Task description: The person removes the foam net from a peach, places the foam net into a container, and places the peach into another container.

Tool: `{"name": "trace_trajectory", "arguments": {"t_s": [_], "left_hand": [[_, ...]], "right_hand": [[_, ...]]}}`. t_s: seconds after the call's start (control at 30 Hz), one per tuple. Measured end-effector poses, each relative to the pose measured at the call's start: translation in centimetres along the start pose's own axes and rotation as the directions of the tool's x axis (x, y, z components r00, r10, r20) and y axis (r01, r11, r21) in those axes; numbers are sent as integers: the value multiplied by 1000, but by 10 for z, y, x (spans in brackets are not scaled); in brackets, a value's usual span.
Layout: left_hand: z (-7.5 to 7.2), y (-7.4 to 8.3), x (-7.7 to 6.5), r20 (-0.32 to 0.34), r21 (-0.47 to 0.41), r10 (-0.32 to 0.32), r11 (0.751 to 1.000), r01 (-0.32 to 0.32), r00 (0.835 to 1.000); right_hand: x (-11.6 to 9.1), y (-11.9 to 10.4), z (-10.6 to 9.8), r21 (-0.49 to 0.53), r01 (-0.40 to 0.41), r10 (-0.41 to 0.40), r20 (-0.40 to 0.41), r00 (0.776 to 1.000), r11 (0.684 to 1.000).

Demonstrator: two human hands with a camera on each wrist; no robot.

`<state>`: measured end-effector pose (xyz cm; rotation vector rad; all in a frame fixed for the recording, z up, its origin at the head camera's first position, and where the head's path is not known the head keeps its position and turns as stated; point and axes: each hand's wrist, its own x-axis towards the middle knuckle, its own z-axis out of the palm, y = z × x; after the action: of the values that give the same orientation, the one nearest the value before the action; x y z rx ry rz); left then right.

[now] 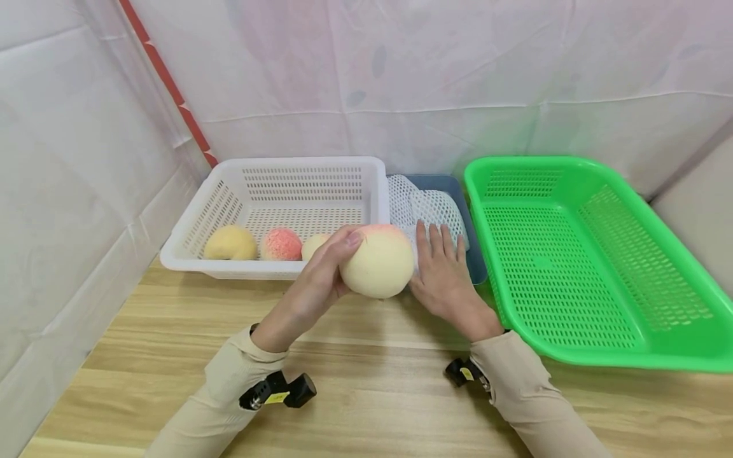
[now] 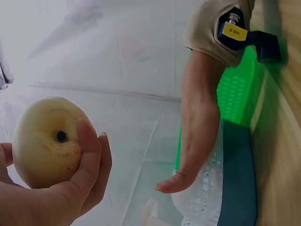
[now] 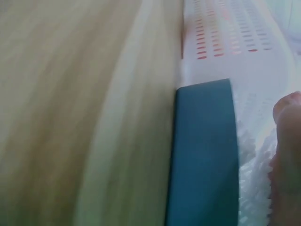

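In the head view my left hand (image 1: 329, 264) grips a pale yellow peach (image 1: 378, 264) with a pink blush on top, held up in front of the baskets. The left wrist view shows the peach (image 2: 51, 141) from another side, with a dark round spot in its dimple and fingers (image 2: 89, 160) curled round it. My right hand (image 1: 446, 273) reaches over a blue-grey bin (image 1: 475, 254), its fingers straight and spread above white foam fruit nets (image 1: 438, 210). Whether its fingertips touch the nets I cannot tell. In the right wrist view only its thumb (image 3: 288, 141) shows.
On the left stands a white slotted basket (image 1: 275, 270) holding a yellow peach (image 1: 231, 243), a red-pink peach (image 1: 281, 244) and a pale one (image 1: 315, 245) partly behind my left hand. A large green basket (image 1: 550, 273) is on the right. White sheeting (image 1: 355, 57) hangs behind the wooden table (image 1: 366, 394).
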<state>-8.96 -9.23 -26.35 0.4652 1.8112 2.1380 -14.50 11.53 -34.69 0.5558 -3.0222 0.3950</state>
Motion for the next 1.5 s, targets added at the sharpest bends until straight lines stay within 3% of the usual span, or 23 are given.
{"name": "trace_trajectory", "arguments": {"t_s": [0.2, 0.43, 0.63, 0.73, 1.0, 1.2, 1.33, 1.5], "left_hand": [[-2, 0, 2, 48, -77, -26, 997, 30, 999], [-6, 1, 2, 10, -53, -52, 997, 52, 999], [-15, 7, 2, -49, -34, -15, 999, 13, 999], [-20, 11, 2, -86, -7, 13, 1000, -13, 996], [-31, 15, 2, -151, 72, 57, 996, -47, 987], [-37, 16, 3, -185, 103, 48, 994, -29, 982], [-41, 18, 4, -201, 87, 54, 996, -38, 978], [-45, 19, 3, -200, 81, 61, 996, -46, 978]], "right_hand": [[-1, -3, -10, 2, 35, -35, -56, 998, 999], [0, -12, -27, 68, 66, -60, -84, 995, 995], [5, -23, -36, 242, 18, 32, -201, 979, 970], [9, -28, -36, 267, -37, 97, -215, 972, 963], [20, -45, -25, 102, -98, 116, -189, 975, 990], [28, -48, -23, -51, -113, 92, -311, 946, 992], [34, -50, -29, -95, -82, 41, -367, 929, 992], [40, -51, -34, -61, -78, 60, -253, 966, 995]]}}
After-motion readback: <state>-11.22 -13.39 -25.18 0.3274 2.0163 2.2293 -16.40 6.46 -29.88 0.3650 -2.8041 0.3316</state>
